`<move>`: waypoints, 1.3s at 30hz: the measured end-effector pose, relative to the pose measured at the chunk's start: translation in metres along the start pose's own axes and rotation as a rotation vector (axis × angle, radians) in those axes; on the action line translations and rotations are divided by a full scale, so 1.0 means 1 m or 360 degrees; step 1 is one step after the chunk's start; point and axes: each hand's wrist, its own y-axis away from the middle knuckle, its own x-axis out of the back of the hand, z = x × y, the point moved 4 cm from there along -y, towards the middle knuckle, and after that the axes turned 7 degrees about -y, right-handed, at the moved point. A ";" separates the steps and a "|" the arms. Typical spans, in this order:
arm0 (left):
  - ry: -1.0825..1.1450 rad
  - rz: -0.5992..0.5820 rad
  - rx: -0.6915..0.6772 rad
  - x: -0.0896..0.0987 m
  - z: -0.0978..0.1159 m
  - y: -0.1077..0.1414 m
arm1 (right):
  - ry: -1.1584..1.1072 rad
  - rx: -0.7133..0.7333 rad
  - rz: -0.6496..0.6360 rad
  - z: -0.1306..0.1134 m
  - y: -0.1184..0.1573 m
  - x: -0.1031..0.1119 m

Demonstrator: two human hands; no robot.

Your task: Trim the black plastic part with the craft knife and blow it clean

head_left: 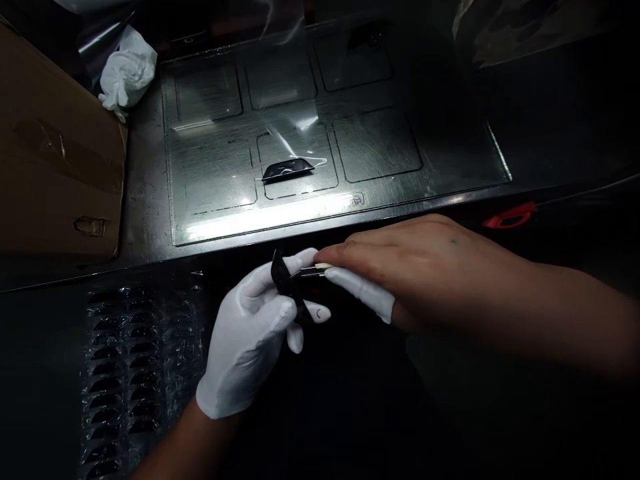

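Observation:
My left hand (257, 327), in a white glove, is closed around a small black curved part (287, 283), its thumb and fingers pressing it from both sides. My right hand (400, 260) is bare apart from a white cover on the thumb. Its thumb and fingers pinch a thin blade-like tool (307, 271), whose metallic tip reaches the black part's edge; whether it touches is unclear. Beyond the hands, a similar black part (287, 169) lies with clear film on the transparent sheet (300, 213) covering the table.
At left stands a cardboard box (55, 153), with crumpled white material (129, 70) behind it. A clear plastic tray (183, 347) with several rows of black parts sits below the table edge. A red-handled object (510, 215) lies by the edge at right.

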 end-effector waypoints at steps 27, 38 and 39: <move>0.0161 0.0256 0.0060 0.010 -0.007 -0.004 | 0.0265 -0.0091 -0.0281 0.003 -0.003 -0.008; 0.0301 0.0316 0.0002 0.011 -0.006 -0.008 | 0.0339 -0.0033 -0.0246 0.002 0.003 -0.011; 0.0318 0.0313 -0.0013 0.010 -0.005 -0.008 | 0.0351 -0.0034 -0.0246 0.002 0.003 -0.011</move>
